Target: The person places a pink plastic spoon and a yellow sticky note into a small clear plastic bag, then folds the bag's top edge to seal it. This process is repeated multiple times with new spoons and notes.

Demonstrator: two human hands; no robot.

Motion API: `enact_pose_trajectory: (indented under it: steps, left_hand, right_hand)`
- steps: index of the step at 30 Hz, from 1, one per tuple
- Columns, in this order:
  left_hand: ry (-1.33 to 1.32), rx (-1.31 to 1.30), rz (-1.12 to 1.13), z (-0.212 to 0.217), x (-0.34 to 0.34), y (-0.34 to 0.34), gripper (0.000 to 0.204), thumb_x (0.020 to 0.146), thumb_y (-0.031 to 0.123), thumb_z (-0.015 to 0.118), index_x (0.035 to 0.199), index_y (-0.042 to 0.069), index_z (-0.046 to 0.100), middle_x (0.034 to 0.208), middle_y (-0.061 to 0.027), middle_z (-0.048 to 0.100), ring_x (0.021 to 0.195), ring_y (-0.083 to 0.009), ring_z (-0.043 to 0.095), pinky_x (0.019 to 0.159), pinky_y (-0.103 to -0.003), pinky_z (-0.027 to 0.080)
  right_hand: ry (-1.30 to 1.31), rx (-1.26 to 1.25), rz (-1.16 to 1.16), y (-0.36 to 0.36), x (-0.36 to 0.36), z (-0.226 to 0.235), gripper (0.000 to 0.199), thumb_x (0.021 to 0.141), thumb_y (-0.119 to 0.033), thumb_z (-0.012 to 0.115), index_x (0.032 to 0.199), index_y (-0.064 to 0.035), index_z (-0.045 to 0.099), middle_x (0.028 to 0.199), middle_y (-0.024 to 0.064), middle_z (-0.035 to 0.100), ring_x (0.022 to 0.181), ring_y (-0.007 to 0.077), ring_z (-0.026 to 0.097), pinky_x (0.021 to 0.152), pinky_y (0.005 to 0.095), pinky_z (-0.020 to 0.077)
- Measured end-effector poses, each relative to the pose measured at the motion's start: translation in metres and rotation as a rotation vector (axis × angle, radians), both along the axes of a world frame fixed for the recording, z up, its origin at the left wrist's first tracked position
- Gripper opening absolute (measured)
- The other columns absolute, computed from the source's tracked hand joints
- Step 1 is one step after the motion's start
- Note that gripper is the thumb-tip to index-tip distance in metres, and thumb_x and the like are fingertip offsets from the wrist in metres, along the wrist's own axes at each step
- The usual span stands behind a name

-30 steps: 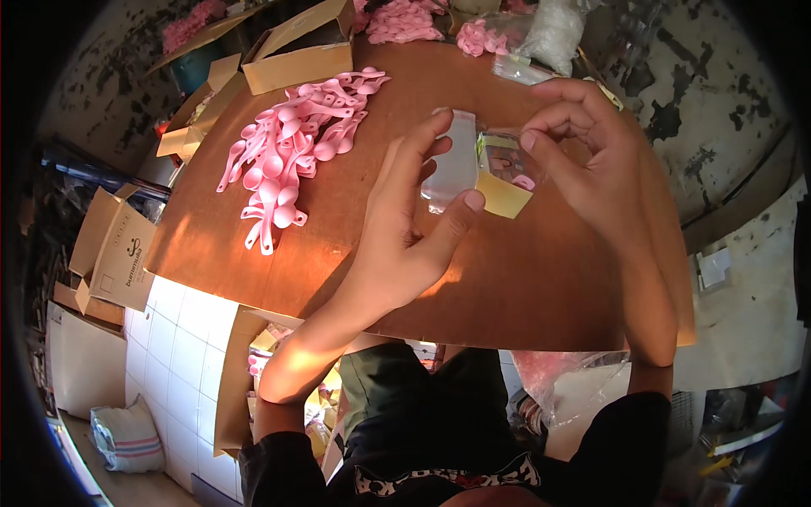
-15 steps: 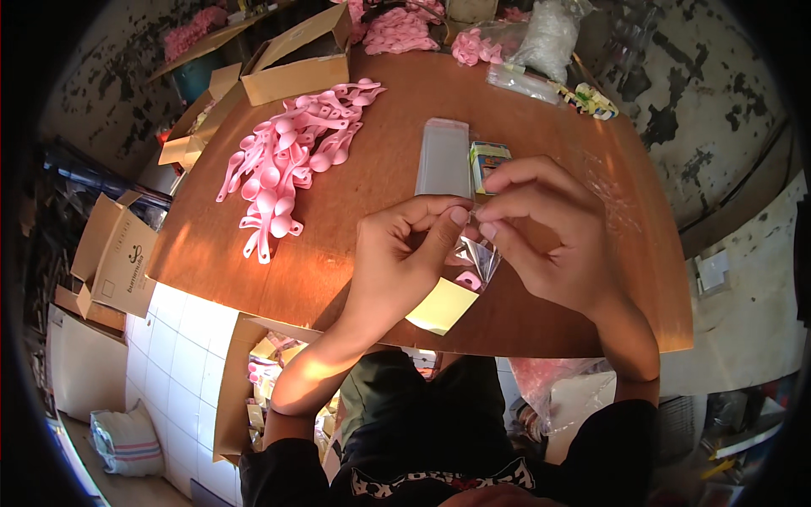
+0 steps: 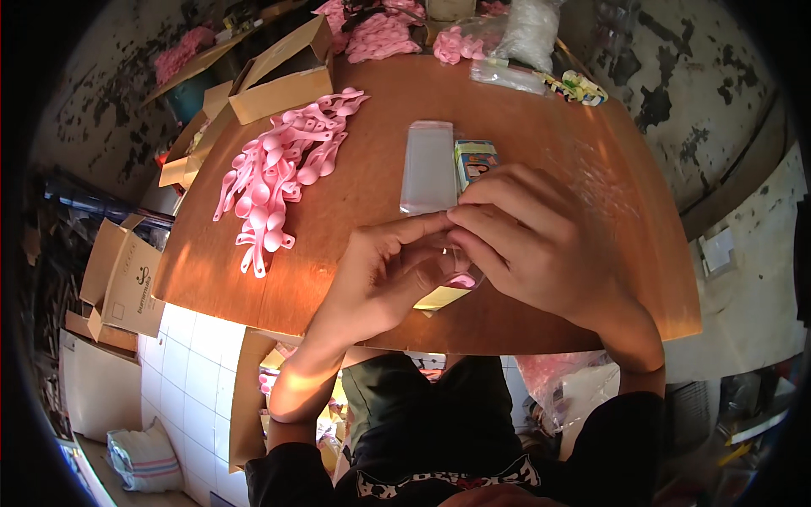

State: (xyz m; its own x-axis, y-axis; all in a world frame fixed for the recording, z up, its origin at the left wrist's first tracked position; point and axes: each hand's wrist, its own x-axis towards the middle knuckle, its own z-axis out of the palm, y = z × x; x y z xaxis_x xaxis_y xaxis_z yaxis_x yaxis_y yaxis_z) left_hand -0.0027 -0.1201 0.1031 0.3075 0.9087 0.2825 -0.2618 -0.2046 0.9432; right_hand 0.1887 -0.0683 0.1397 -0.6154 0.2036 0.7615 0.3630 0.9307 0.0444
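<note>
My left hand (image 3: 384, 275) and my right hand (image 3: 528, 241) meet over the near middle of the brown table (image 3: 372, 182). Together they pinch a small clear plastic packet (image 3: 460, 279) that holds a yellow card and something pink. Fingertips of both hands touch at the packet's top edge. Just beyond the hands lies a stack of clear flat bags (image 3: 428, 166), with a small colourful printed card stack (image 3: 476, 160) beside it on the right. A heap of pink plastic spoons (image 3: 283, 169) is spread over the table's left part.
An open cardboard box (image 3: 283, 72) stands at the far left of the table. More pink items (image 3: 380, 34) and clear bags (image 3: 519, 42) lie at the far edge. Cardboard boxes (image 3: 122, 275) stand on the floor to the left, over white tiles.
Both hands have come down from the far bag stack toward me, carrying the small packet. The clear bag stack and card stack now lie uncovered beyond the hands.
</note>
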Motion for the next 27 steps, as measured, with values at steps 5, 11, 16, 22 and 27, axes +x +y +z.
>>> enact_pose_trajectory:
  steps: [5,11,16,22,27]
  left_hand:
    - [0.102,0.075,0.044,0.011,0.013,-0.005,0.041,0.086,-0.017,0.049,0.127,-0.012,0.055,0.107,-0.0162,0.069,0.104,-0.0200,0.068,0.088,-0.031,0.056]
    - [0.400,0.278,0.094,-0.005,0.009,-0.006,0.043,0.082,-0.017,0.053,0.122,-0.004,0.063,0.097,-0.0222,0.071,0.090,-0.0271,0.074,0.076,-0.029,0.057]
    - [0.560,0.280,0.012,-0.009,0.001,-0.018,0.042,0.087,-0.012,0.055,0.127,-0.003,0.062,0.100,-0.0195,0.073,0.095,-0.0258,0.074,0.079,-0.029,0.057]
    - [-0.004,0.302,0.224,-0.015,0.009,-0.020,0.037,0.093,-0.009,0.056,0.130,-0.007,0.058,0.108,-0.0204,0.072,0.098,-0.0232,0.072,0.086,-0.030,0.056]
    - [0.110,0.372,0.298,-0.018,-0.002,-0.016,0.039,0.093,-0.011,0.053,0.131,-0.007,0.057,0.105,-0.0209,0.072,0.096,-0.0240,0.072,0.086,-0.030,0.056]
  right_hand:
    - [-0.079,0.184,-0.103,-0.001,0.005,-0.003,0.014,0.063,-0.008,0.069,0.069,-0.0048,0.057,0.078,0.0045,0.049,0.070,0.0210,0.054,0.063,0.0359,0.0471]
    - [0.003,-0.145,-0.005,-0.010,0.012,0.005,0.015,0.064,0.004,0.070,0.075,-0.0035,0.063,0.077,0.0041,0.060,0.066,0.0199,0.060,0.062,0.0343,0.0488]
    - [0.207,-0.767,0.181,-0.009,0.035,0.010,0.007,0.074,0.001,0.067,0.075,-0.0032,0.062,0.081,0.0037,0.063,0.072,0.0135,0.061,0.070,0.0286,0.0489]
    - [0.510,-1.097,0.972,0.082,0.142,0.024,0.012,0.092,-0.012,0.062,0.094,-0.0010,0.066,0.092,0.0076,0.068,0.080,0.0189,0.065,0.078,0.0336,0.0540]
    - [0.500,-1.037,-0.492,0.139,0.197,-0.070,0.017,0.087,-0.012,0.068,0.100,-0.0006,0.070,0.101,0.0153,0.070,0.090,0.0249,0.069,0.082,0.0374,0.0548]
